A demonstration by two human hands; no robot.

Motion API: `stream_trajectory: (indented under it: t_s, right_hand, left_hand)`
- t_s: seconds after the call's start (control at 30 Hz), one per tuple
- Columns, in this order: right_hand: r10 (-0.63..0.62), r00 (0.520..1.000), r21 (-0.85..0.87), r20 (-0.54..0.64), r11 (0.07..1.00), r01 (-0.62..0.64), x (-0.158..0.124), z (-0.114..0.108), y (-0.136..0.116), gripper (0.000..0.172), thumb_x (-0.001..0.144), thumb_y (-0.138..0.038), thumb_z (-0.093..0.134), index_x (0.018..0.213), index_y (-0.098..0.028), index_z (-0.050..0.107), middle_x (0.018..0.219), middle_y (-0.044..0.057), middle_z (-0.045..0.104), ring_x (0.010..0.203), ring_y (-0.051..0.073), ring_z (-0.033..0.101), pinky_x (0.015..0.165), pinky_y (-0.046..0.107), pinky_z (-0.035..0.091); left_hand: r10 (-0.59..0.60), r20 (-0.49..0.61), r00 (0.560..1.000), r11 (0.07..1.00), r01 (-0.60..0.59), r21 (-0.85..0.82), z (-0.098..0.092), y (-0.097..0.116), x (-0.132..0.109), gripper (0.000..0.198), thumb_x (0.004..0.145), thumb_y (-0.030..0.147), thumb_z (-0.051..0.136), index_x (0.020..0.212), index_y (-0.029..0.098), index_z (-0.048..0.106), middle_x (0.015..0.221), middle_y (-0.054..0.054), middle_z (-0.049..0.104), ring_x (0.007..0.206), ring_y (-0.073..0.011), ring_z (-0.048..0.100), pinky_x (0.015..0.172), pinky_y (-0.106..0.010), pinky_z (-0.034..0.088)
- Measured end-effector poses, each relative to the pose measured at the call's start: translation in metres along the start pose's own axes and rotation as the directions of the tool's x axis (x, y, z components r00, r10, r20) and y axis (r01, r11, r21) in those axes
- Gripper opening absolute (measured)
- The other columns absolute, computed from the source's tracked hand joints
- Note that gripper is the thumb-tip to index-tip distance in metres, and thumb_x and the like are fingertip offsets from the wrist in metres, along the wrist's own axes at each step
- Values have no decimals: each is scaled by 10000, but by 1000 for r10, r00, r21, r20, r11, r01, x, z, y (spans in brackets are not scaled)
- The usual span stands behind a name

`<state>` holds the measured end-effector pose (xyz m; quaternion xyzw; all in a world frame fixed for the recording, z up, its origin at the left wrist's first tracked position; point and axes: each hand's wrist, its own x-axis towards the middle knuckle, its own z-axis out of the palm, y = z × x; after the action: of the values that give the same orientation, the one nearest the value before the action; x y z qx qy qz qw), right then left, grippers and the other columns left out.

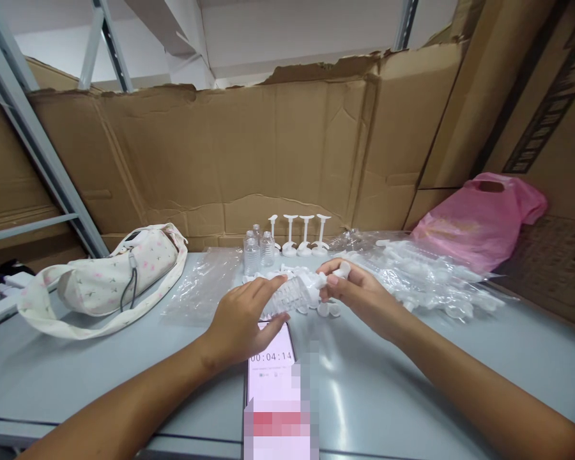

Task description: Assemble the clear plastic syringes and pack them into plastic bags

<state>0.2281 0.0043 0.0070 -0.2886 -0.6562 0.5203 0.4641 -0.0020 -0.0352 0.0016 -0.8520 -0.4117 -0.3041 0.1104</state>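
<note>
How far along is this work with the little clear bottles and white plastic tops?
Looks early. A few small clear plastic bottles stand at the back beside four upright white plastic stems, seemingly set aside. In hand: the left hand steadies a ribbed clear bottle lying sideways while the right hand pinches a white piece at its end. Remaining: a clear bag of many loose white parts.

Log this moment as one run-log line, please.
left hand: holds clear bottle; right hand: white cap at bottle end; table: phone, upright bottles, white stands
</note>
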Motion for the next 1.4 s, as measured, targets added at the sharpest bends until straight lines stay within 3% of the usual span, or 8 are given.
stream_trajectory:
  t_s: [0.3,0.53,0.87,1.13,1.4]
  right_hand:
    - [13,998,-39,56,999,-11,-4,4,0,186,810,-378,628,880,-224,550,727,-21,587,635,116,541,566,253,379]
    - [-8,996,-63,85,998,13,-3,7,-4,178,779,-357,664,820,-217,562,738,-15,604,634,118,557,564,254,386]
    - [67,998,-100,8,993,-66,-2,9,-5,222,729,-362,697,830,-203,579,700,-12,630,629,128,570,570,261,397]
    - [136,989,-72,-62,988,-140,-5,14,-8,265,694,-368,722,862,-185,631,709,1,651,614,116,560,565,254,379]
    - [139,988,8,-70,990,-139,-7,14,-13,288,688,-385,726,887,-192,647,749,9,671,656,127,605,579,250,419]
  left_hand:
    - [-60,126,990,973,86,-212,-7,4,-1,499,824,372,546,1285,227,424,1153,-63,604,993,-206,583,837,-357,483]
    - [-83,183,980,955,131,-266,-5,1,1,503,818,404,557,1279,233,446,1252,-49,569,1088,-205,558,932,-359,448]
    - [7,63,998,1000,-6,-24,1,-1,-2,522,844,378,531,1320,234,373,1004,-57,642,811,-200,612,682,-336,502]
    - [95,0,995,981,-94,168,2,-2,-1,487,881,345,484,1324,199,344,1045,-85,627,871,-219,607,700,-345,501]
    - [109,-10,994,956,-102,275,-5,5,1,472,891,355,469,1314,183,352,1017,-79,639,810,-220,620,639,-337,499]
